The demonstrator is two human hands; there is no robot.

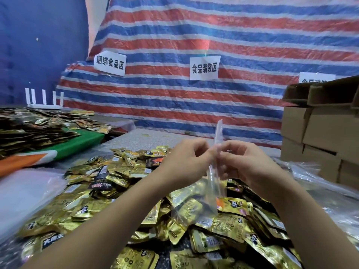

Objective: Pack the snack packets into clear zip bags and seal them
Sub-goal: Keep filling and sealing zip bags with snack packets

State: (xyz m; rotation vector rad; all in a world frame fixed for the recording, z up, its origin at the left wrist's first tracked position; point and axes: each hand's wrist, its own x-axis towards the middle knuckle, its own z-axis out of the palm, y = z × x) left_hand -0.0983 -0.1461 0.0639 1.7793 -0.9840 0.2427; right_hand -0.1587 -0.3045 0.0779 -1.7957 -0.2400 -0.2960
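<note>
A clear zip bag (213, 183) hangs upright between my hands above the table, its top strip sticking up past my fingers. My left hand (186, 162) pinches the bag's upper edge from the left. From the right, my right hand (242, 162) pinches the same edge. Whether anything is inside the bag cannot be made out. Below and around my arms lies a wide heap of gold and black snack packets (116, 191) spread over the table.
Stacked cardboard boxes (326, 136) stand at the right. Clear plastic bags (320, 183) lie at the right side of the table. A second pile of packets (35, 127) sits on a green board at the left. A striped tarp (194, 35) with paper signs hangs behind.
</note>
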